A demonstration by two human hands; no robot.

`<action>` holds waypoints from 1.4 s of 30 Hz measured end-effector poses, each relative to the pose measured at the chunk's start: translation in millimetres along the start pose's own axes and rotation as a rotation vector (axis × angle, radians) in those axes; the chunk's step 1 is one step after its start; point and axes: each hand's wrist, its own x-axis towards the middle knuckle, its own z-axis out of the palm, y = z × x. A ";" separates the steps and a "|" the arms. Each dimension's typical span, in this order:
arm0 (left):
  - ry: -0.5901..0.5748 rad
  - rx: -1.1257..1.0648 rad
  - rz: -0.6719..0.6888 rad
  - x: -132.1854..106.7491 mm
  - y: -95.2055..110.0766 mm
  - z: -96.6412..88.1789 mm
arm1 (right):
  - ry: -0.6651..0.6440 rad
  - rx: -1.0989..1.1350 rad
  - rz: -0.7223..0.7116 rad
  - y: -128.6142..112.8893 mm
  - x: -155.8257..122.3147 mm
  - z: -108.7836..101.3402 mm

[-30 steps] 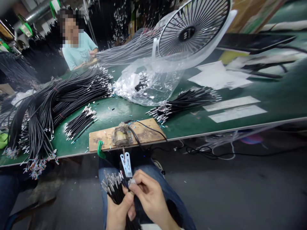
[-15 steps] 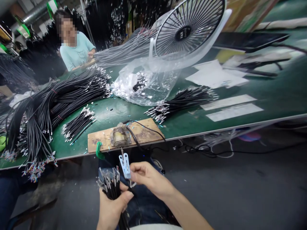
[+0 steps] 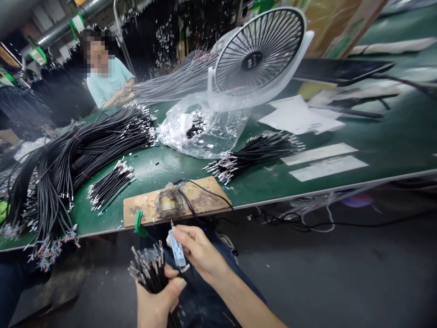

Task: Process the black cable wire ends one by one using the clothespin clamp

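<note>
My left hand (image 3: 155, 303) is wrapped round a bundle of short black cables (image 3: 152, 275), held upright over my lap with the silvery stripped ends at the top. Just to its right, my right hand (image 3: 198, 248) pinches the upper end of a pale blue clothespin (image 3: 178, 253). The fingers partly cover the clothespin's top. Above it, a small motor-like block (image 3: 170, 204) sits on a wooden board (image 3: 208, 189) at the table edge, a thin metal tip reaching down from it. Whether something lies in the clothespin's jaws is hard to make out.
A green hook-like piece (image 3: 139, 222) hangs at the board's edge. Cable bundles (image 3: 109, 184) lie on the green table (image 3: 259, 189), with a plastic bag (image 3: 218, 136), a fan (image 3: 256, 59) and paper strips (image 3: 327, 167) behind. A co-worker (image 3: 111, 82) sits across.
My right hand has moved from the clothespin's lower end up to its top and grips it there. The left hand with the cable bundle has shifted slightly left and down.
</note>
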 end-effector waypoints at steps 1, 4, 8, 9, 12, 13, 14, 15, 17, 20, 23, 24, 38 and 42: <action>-0.002 0.002 -0.009 0.4 -0.6 0.8 | 0.018 -0.011 0.000 0.5 0.3 0.0; -0.003 0.001 -0.026 0.0 -1.4 2.0 | 0.057 -0.045 -0.001 3.5 0.8 -0.3; 0.006 -0.014 -0.031 -2.7 -1.6 1.7 | 0.075 0.060 0.029 8.4 -1.3 -3.7; 0.009 -0.018 -0.032 -3.6 -1.8 1.4 | 0.090 0.097 0.047 9.4 -2.6 -5.3; 0.014 -0.026 -0.039 -7.1 -3.1 -0.2 | 0.139 0.136 0.084 11.4 -8.6 -11.5; 0.014 -0.027 -0.044 -8.3 -3.8 -1.1 | 0.149 0.122 0.087 12.0 -11.3 -13.7; 0.012 -0.028 -0.050 -9.6 -4.5 -2.0 | 0.158 0.100 0.083 12.6 -14.2 -15.7; 0.008 -0.030 -0.055 -10.7 -5.4 -3.0 | 0.168 0.073 0.076 13.2 -17.3 -17.5; -0.002 -0.033 -0.063 -12.3 -7.1 -4.9 | 0.183 0.005 0.059 14.7 -23.7 -20.6; -0.015 -0.029 -0.078 -13.7 -9.4 -6.8 | 0.176 -0.131 -0.008 17.0 -33.3 -24.3; -0.022 -0.009 -0.084 -15.6 -11.4 -7.2 | 0.164 -0.323 -0.154 17.5 -42.8 -25.6; -0.024 -0.002 -0.085 -16.5 -12.0 -7.2 | 0.150 -0.398 -0.218 16.7 -45.8 -24.9; -0.003 -0.044 -0.141 -18.7 -19.8 -5.8 | -0.021 -0.675 -0.574 22.5 -53.5 -11.5; -0.003 -0.064 -0.156 -21.6 -23.9 -1.9 | 0.197 -0.864 -0.800 32.1 -56.3 -7.8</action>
